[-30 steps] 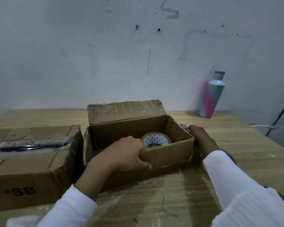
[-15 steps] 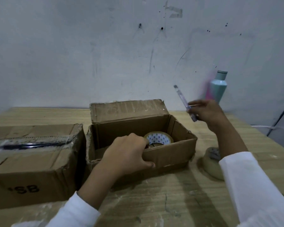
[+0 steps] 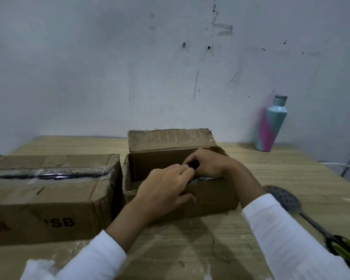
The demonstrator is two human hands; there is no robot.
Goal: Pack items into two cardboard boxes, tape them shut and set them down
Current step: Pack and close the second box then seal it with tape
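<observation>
Left hand: your left hand [image 3: 166, 190] sits astride the near wall of the open box [image 3: 214, 199]. The fingers bend over the rim into the box and the thumb lies along the outer face, so you pinch the cardboard between them.
Left fingertips: held close together, right up against your right hand's fingers; whether they actually touch, you cannot tell.
Right hand: your right hand [image 3: 212, 164] reaches into the box over its right end, fingers curled tightly toward the palm around a small dark gap. Whether they hold anything cannot be made out.
Open box: it stands on the wooden table [image 3: 291, 174] with its back flap [image 3: 170, 139] raised. Your hands hide the contents, apart from a pale sliver under the right wrist, too little to name.
Taped box: the taped box [image 3: 49, 199] sits just left of the open one, flaps down, with a strip of clear tape [image 3: 49, 173] along its top.
Slotted spoon: the slotted spoon [image 3: 283, 197] lies on the table right of the open box, partly behind your right sleeve [image 3: 287, 239].
Bottle: the bottle [image 3: 271, 126] stands upright by the wall, well apart.
</observation>
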